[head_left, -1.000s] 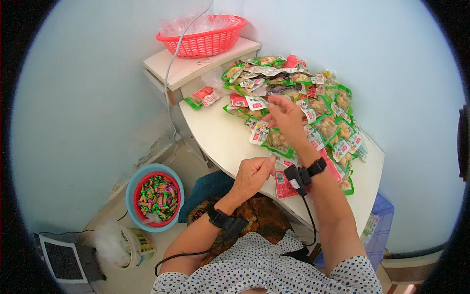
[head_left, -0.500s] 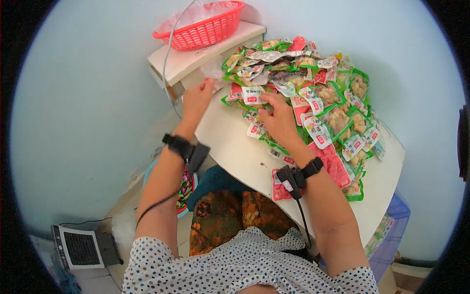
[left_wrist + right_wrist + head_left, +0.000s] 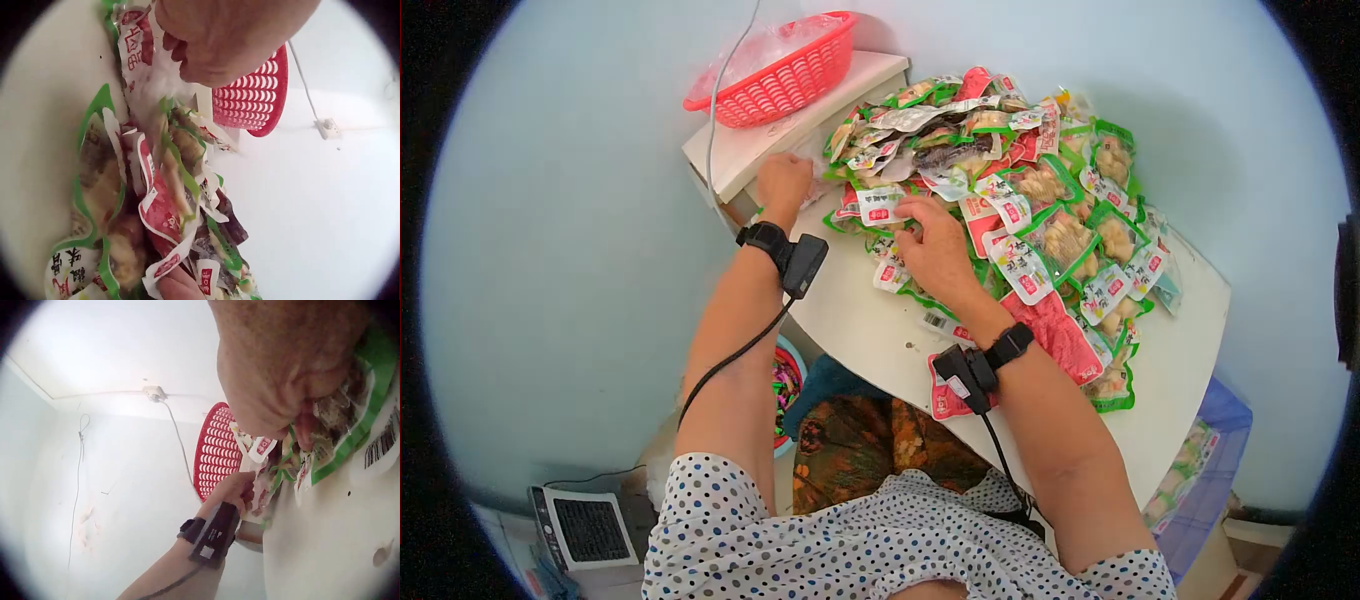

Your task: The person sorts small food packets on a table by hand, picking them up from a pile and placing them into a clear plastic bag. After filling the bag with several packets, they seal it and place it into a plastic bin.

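Food packets (image 3: 1065, 240) with green edges and red-and-white labels lie heaped on the table (image 3: 850, 290). At the heap's left end, my left hand (image 3: 784, 182) has curled fingers at a clear plastic bag (image 3: 164, 81). A red-and-white packet (image 3: 136, 47) lies against that bag, right beside the fingers in the left wrist view. My right hand (image 3: 940, 250) pinches the edge of a food packet (image 3: 880, 205) with a white label at the heap's near left side. In the right wrist view its curled fingers (image 3: 305, 428) rest against the packet and hide part of it.
A red basket (image 3: 785, 80) of clear plastic bags stands on the white ledge (image 3: 745, 150) behind my left hand. A grey cable (image 3: 718, 120) hangs beside it. Below the table are a blue basin (image 3: 793, 350) on the left and a purple crate (image 3: 1215, 470) on the right.
My left hand has moved from the table's near edge, up and left to the heap's left end. The right hand has shifted slightly onto the white-labelled packet. The head view has turned a little.
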{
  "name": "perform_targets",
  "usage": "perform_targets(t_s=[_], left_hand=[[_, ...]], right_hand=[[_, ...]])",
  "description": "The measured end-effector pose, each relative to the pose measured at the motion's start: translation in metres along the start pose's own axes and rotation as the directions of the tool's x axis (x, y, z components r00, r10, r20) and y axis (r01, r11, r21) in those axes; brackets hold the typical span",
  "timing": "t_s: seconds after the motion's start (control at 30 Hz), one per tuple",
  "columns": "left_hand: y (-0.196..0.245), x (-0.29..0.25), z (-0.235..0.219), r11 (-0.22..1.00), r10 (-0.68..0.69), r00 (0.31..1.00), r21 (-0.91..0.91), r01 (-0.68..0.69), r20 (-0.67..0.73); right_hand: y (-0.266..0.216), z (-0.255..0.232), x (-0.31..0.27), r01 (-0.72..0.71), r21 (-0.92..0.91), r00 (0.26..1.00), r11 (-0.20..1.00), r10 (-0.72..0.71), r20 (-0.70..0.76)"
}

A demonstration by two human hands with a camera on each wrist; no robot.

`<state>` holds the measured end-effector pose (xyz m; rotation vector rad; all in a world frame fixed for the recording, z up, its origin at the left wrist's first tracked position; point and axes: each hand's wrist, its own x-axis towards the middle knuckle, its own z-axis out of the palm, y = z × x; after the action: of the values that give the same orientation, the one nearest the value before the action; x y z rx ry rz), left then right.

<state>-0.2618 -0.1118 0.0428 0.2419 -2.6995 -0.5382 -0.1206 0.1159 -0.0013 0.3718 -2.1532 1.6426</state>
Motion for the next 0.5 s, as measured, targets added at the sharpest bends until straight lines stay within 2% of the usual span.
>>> perform_targets(t_s=[0.17,0.27,0.37,0.47,0.5], left_hand=[[-0.001,-0.006,0.007,0.994,0.109,0.962,0.013,-0.109,-0.252],[0.014,-0.015,-0.009,0.986,0.069,0.997,0.152,-0.063,-0.035],[0.001,-0.002,0.007,0.987,0.023,0.998,0.163,-0.013,-0.057],[0.003,-0.004,-0.002,0.995,0.021,0.999,0.095,-0.026,0.049],[0.005,-0.004,-0.003,0.996,0.033,0.999,0.088,-0.035,0.018]], right_hand=[[0.001,0.001,-0.001,0.014,-0.017,1.000,1.000,-0.014,0.001],[-0.003,-0.001,-0.002,0.011,-0.063,1.000,0.998,-0.010,0.009],[0.000,0.000,-0.002,0.040,-0.091,0.999,0.995,-0.040,0.010],[0.000,-0.001,-0.001,0.038,-0.091,0.999,0.995,-0.036,0.015],[0.002,0.000,-0.001,0.040,-0.088,0.999,0.995,-0.040,0.006]])
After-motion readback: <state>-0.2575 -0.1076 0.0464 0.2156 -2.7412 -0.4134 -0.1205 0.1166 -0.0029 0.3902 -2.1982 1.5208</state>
